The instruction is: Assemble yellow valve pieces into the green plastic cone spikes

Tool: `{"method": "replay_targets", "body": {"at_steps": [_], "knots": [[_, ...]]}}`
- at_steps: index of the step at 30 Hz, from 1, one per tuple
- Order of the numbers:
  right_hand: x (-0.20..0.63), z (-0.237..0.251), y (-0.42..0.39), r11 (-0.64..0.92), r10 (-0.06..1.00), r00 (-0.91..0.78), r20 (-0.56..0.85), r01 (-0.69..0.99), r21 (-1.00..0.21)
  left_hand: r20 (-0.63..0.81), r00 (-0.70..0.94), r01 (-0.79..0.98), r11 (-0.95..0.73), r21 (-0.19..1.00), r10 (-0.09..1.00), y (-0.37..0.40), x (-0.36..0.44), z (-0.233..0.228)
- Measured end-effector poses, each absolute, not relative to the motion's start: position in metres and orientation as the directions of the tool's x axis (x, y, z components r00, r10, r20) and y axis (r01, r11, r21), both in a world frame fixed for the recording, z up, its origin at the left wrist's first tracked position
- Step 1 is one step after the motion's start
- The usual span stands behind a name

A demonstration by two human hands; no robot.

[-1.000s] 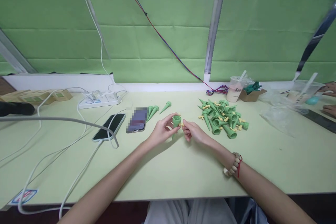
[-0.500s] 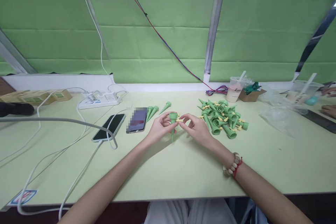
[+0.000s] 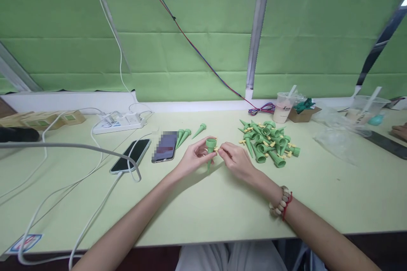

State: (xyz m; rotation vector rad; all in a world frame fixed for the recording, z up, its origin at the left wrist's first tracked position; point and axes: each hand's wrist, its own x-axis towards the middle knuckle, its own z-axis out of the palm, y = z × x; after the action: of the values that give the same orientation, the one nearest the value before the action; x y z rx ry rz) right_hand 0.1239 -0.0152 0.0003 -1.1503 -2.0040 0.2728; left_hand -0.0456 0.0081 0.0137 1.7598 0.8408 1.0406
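Note:
Upright in my left hand [image 3: 194,155] is a green plant watering spike [image 3: 210,146], its cup end up and its point down. The thumb and fingers close around the cup from the left. A small yellow valve [image 3: 216,149] sticks out of the spike's right side. My right hand [image 3: 235,159] pinches at this valve with curled fingers, which partly hide it. A pile of green spikes [image 3: 267,144] with yellow valves lies to the right of my right hand. Beyond my left hand, several more green spikes [image 3: 183,136] lie on the table.
Two phones, one dark [image 3: 132,155] and one partly blurred [image 3: 165,147], lie at left among white cables. A power strip [image 3: 119,122] stands behind them. A drink cup [image 3: 282,108], a small cardboard box [image 3: 303,114] and plastic bags [image 3: 337,144] are at right. Another person's hand [image 3: 400,131] shows at the right edge.
My right hand's fingers have curled in and rotated at the yellow valve. My left hand still holds the spike in nearly the same place. The view has shifted slightly.

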Motion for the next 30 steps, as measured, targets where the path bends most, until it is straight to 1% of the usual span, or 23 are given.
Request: {"method": "replay_targets", "body": {"at_steps": [3,4,8,15,17,19,23,25,27,30], "knots": [[0.1227,0.0015,-0.0163,0.531,0.838,-0.253,0.483,0.584,-0.614,0.306,0.427,0.189,-0.415,0.890,0.851,0.0071,-0.0454,0.0147],[0.1223,0.0017,-0.0165,0.519,0.848,-0.250,0.468,0.572,-0.635,0.326,0.406,0.211,-0.434,0.876,0.854,0.0069,-0.0455,0.0148],[0.1220,0.0011,-0.0162,0.490,0.870,-0.258,0.420,0.541,-0.683,0.386,0.364,0.274,-0.493,0.826,0.848,0.0050,-0.0452,0.0149],[0.1214,-0.0035,-0.0142,0.470,0.882,-0.289,0.372,0.508,-0.721,0.469,0.370,0.278,-0.577,0.768,0.802,0.0035,-0.0464,0.0119],[0.1215,-0.0039,-0.0143,0.477,0.879,-0.285,0.383,0.524,-0.705,0.479,0.372,0.280,-0.588,0.758,0.795,0.0034,-0.0467,0.0099],[0.1226,-0.0033,-0.0145,0.495,0.868,-0.285,0.407,0.562,-0.662,0.478,0.375,0.282,-0.590,0.757,0.794,0.0027,-0.0464,0.0080],[0.1263,0.0003,-0.0145,0.543,0.826,-0.307,0.473,0.658,-0.521,0.413,0.356,0.284,-0.518,0.807,0.838,0.0025,-0.0443,0.0054],[0.1273,0.0024,-0.0143,0.548,0.814,-0.299,0.498,0.678,-0.490,0.358,0.339,0.242,-0.448,0.860,0.870,0.0042,-0.0433,0.0052],[0.1274,0.0042,-0.0144,0.548,0.812,-0.280,0.512,0.669,-0.503,0.303,0.333,0.162,-0.371,0.914,0.893,0.0066,-0.0428,0.0058],[0.1266,0.0057,-0.0142,0.545,0.820,-0.248,0.516,0.615,-0.570,0.241,0.327,0.058,-0.274,0.960,0.914,0.0094,-0.0429,0.0078]]}}
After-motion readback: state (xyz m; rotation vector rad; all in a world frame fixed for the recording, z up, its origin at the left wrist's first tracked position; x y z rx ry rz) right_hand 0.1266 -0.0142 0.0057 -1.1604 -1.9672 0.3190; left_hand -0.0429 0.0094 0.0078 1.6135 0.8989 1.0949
